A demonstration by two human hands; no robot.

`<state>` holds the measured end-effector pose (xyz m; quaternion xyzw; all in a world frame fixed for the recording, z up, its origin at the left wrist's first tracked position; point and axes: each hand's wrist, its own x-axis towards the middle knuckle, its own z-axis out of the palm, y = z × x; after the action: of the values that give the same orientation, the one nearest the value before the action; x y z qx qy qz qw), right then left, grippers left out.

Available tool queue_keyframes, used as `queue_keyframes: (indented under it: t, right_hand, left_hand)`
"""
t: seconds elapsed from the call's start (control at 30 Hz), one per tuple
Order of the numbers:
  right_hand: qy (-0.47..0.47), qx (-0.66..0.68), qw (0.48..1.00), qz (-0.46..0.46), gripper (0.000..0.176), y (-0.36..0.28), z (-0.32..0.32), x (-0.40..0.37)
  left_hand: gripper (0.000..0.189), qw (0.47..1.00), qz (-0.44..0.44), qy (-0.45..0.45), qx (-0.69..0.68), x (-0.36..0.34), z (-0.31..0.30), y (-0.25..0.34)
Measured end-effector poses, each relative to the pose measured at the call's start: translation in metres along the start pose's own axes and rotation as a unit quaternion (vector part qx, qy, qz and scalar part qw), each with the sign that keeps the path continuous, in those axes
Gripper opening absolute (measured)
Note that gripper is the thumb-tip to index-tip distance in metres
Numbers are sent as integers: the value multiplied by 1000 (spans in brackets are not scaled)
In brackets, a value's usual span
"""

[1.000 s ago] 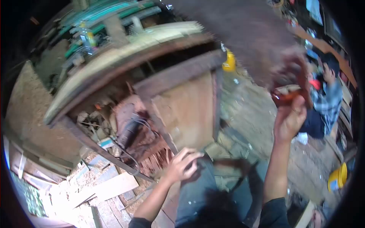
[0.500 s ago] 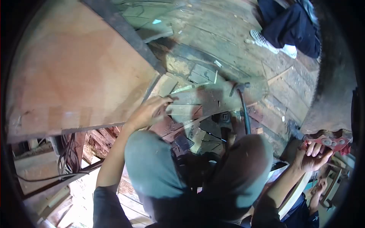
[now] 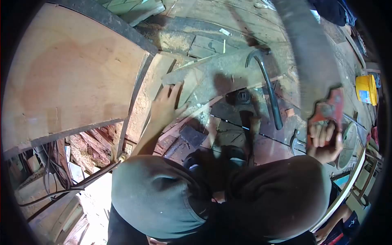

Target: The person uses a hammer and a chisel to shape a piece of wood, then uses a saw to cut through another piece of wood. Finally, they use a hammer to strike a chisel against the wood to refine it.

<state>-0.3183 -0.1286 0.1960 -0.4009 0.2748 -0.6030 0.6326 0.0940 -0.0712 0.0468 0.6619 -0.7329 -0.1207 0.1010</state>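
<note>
A handsaw with a red handle [image 3: 338, 100] is gripped in my right hand [image 3: 325, 140], at the right. Its wide toothed blade [image 3: 312, 53] points away from me, blurred by motion, its teeth facing left. My left hand [image 3: 164, 102] reaches forward with its fingers apart, fingertips at the left end of a wooden plank [image 3: 196, 77]. That plank runs to the right across the floor in front of my knees. Over it lies a claw hammer [image 3: 269, 87] with a dark handle, its head at the plank's far side.
A large plywood-faced panel [image 3: 77, 77] stands on the left above cables and wood scraps. Another hammer [image 3: 297, 143] is by my right knee. A dark block-headed tool [image 3: 192, 136] lies between my feet and left hand. The yellow bucket [image 3: 366, 90] and another person's arm [image 3: 335, 224] are at right.
The saw has swung left and inward from the far right, still in my right hand. My left hand has reached to the plank's end. My view has shifted, and the other person's shoes have left it.
</note>
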Motion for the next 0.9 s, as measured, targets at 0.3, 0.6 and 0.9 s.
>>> queue_keyframes:
  t: [0.3, 0.6, 0.9]
  right_hand:
    - [13, -138, 989, 57, 31, 121, -29, -81]
    - [-78, -264, 952, 136, 27, 127, -9, -89]
    - [-175, -329, 913, 168, 18, 139, 25, -63]
  left_hand:
    - [75, 994, -24, 105, 4, 0, 18, 32]
    - [62, 986, -26, 141, -90, 27, 32, 11]
    - [86, 963, -101, 158, -192, 80, 17, -19]
